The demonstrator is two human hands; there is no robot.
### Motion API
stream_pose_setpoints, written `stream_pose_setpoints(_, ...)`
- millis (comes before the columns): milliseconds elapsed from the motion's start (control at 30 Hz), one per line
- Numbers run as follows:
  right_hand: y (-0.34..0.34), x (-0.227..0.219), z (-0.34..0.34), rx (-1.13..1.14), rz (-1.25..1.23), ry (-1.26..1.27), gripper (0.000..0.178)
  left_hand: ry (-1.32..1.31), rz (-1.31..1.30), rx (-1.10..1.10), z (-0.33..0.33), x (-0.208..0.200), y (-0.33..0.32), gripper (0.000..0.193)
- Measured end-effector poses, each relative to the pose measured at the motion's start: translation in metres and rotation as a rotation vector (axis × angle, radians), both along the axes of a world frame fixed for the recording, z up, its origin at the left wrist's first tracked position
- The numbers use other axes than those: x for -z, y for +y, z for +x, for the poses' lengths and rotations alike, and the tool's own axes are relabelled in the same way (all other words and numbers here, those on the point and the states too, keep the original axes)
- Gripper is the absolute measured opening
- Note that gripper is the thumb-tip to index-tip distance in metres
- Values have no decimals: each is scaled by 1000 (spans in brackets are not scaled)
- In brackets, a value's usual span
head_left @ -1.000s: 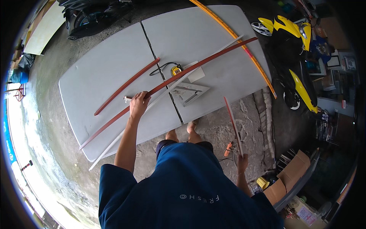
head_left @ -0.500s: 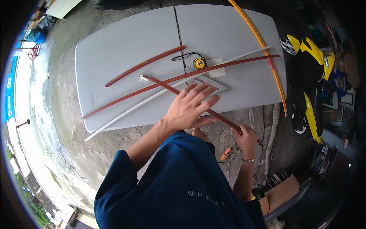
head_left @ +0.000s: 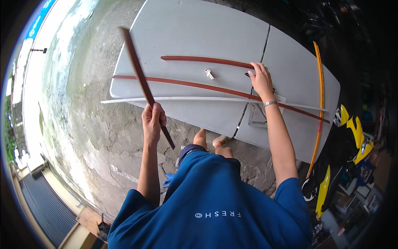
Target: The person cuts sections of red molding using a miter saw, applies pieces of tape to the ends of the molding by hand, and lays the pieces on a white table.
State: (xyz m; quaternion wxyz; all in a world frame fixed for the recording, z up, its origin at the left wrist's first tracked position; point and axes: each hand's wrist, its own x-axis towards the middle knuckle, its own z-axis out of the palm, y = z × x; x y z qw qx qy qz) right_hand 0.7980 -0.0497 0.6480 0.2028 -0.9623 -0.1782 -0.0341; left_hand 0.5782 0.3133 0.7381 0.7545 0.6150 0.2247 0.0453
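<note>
My left hand (head_left: 153, 122) is closed round a reddish-brown strip (head_left: 140, 72), held up and slanting over the table's near left edge. My right hand (head_left: 262, 83) reaches over the table, fingers and thumb closed about the right end of a shorter reddish-brown strip (head_left: 199, 59). Under that hand, a bit of black cord shows; the rest is hidden. A long reddish-brown strip (head_left: 186, 83) and a white strip (head_left: 178, 99) lie nearer me, crossing towards the right. Between the brown strips sits a small white piece (head_left: 209, 74).
The grey folding table (head_left: 199, 25) has a seam across it. A metal square (head_left: 258, 116) lies partly under the strips at the near edge. An orange-yellow ruler-like strip (head_left: 321, 87) crosses the right end. Yellow motorbike panels (head_left: 356, 128) stand beyond on the right.
My view has turned. The held strip has passed from my right hand into my left, swinging up and left. My right hand has moved to the shorter strip. The white piece lies apart from the held strip.
</note>
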Motion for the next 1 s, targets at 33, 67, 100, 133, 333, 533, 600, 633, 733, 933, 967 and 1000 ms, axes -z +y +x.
stream_pose_setpoints(33, 11, 32, 14, -31, -66, 22, 36, -46, -24, -80, -9, 1, 3, 26)
stream_pose_setpoints(67, 20, 53, 28, -64, -130, 36, 38, -98, -41, -162, -16, -1, 4, 26)
stream_pose_setpoints(100, 28, 69, 35, -78, -191, 106, 41, -104, -46, -196, -30, 2, 8, 25)
stream_pose_setpoints(133, 33, 78, 41, -85, -255, 173, 43, -152, -73, -239, -40, 5, 5, 23)
stream_pose_setpoints(333, 19, 77, 62, -194, -145, 116, 24, -315, -227, -466, -101, 17, -20, 25)
stream_pose_setpoints(533, 20, -29, -78, -354, 409, 177, 36, -192, 62, -702, -169, 2, -71, 43)
stream_pose_setpoints(600, 5, -41, -141, -418, 509, 422, 36, -182, 69, -720, -174, -10, -108, 48)
stream_pose_setpoints(633, -3, -46, -175, -463, 544, 575, 36, -178, 112, -740, -177, -12, -127, 48)
stream_pose_setpoints(733, -20, -43, -266, -617, 750, 577, 24, -160, 98, -725, -183, -10, -187, 48)
stream_pose_setpoints(933, -64, -86, -325, -765, 613, 812, 33, -209, -70, -647, -216, -4, -257, 29)
stream_pose_setpoints(967, -74, -78, -318, -876, 637, 763, 35, -199, -34, -658, -217, -7, -262, 23)
stream_pose_setpoints(1000, -84, -64, -305, -990, 658, 713, 38, -190, 4, -671, -218, -13, -266, 18)
